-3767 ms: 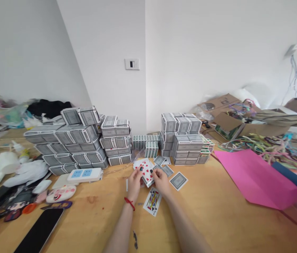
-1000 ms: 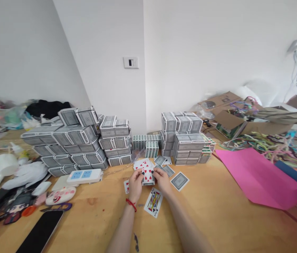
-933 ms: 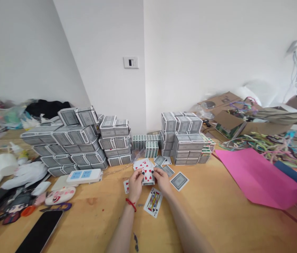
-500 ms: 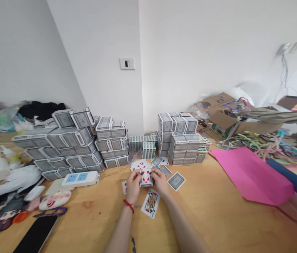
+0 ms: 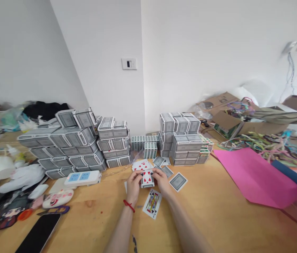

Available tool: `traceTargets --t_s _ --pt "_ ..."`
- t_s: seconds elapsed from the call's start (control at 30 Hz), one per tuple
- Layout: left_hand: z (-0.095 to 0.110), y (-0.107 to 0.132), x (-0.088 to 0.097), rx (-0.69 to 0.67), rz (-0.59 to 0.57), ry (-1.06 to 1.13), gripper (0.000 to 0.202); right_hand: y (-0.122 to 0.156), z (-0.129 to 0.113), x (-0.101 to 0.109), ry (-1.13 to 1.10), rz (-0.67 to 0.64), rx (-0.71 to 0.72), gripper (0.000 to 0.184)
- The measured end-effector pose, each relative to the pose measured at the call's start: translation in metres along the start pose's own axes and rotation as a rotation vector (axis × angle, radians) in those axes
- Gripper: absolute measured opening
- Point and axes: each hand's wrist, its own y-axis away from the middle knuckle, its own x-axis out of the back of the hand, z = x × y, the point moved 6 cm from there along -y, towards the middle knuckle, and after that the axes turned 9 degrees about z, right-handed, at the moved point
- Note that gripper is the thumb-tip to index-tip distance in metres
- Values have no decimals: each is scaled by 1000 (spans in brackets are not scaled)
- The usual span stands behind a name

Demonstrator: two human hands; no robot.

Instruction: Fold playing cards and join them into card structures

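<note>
Both of my hands pinch a playing card with red hearts [image 5: 147, 177] by its two sides, just above the table. My left hand [image 5: 133, 184], with a red string at the wrist, grips its left edge. On its right edge are the fingers of my right hand [image 5: 162, 181]. A patterned grey edge shows under the card's near side. Close in front of my hands lies a jack of clubs [image 5: 152, 203], face up. Several heart cards [image 5: 141, 165] are spread face up beyond them. To the right rests a face-down card [image 5: 178, 181], with other grey-backed cards [image 5: 167, 171] nearby.
Tall stacks of card-built blocks stand at left [image 5: 71, 151], centre [image 5: 113, 142] and right [image 5: 186, 144]. A white power strip [image 5: 83, 177], a phone [image 5: 39, 233] and small clutter lie left. Pink paper [image 5: 256, 179] and a cardboard box [image 5: 251, 126] are at right.
The view has shifted slightly, so everything sits a little further right. Both hands still hold the heart card, and its near edge is tipped a little differently.
</note>
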Motion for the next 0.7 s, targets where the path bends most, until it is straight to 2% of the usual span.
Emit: traceTargets --t_s 0.23,0.43,0.7 --pt "0 4 -10 31 -68 20 13 -5 2 9 3 60 37 11" --pt "-3 8 -16 81 -136 51 11 -3 -5 8 1 63 72 10" --pt "-4 7 -10 51 -88 81 4 1 -7 -1 -11 -30 1 12"
